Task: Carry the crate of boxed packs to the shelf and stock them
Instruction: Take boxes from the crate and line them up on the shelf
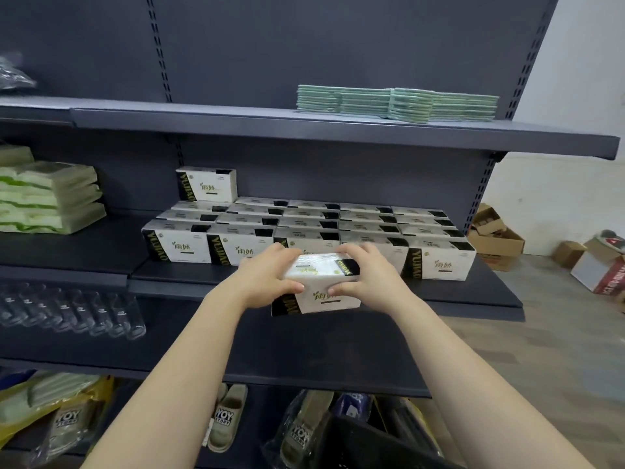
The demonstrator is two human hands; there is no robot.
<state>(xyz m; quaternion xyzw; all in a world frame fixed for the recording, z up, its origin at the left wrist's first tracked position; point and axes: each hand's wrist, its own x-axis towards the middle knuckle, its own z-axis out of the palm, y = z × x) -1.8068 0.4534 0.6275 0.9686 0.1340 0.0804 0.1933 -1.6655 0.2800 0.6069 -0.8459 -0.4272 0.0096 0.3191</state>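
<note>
1. Head view: the held pack (321,296) hovers just in front of the stocked block (304,218) on the shelf (473,296), before the block's middle columns.
2. Its long axis runs left to right, parallel to the block's front row. The left hand (267,279) grips its left end and the right hand (368,275) its right end, fingers curled over the top. Neither hand is nearer the block.
3. Counts: one pack in hand; the block looks five across and probably four deep, its rear rows being foreshortened; one top pack (206,184) stands on the block's back-left corner.
4. A dark crate (372,445) sits well below the block.
</note>
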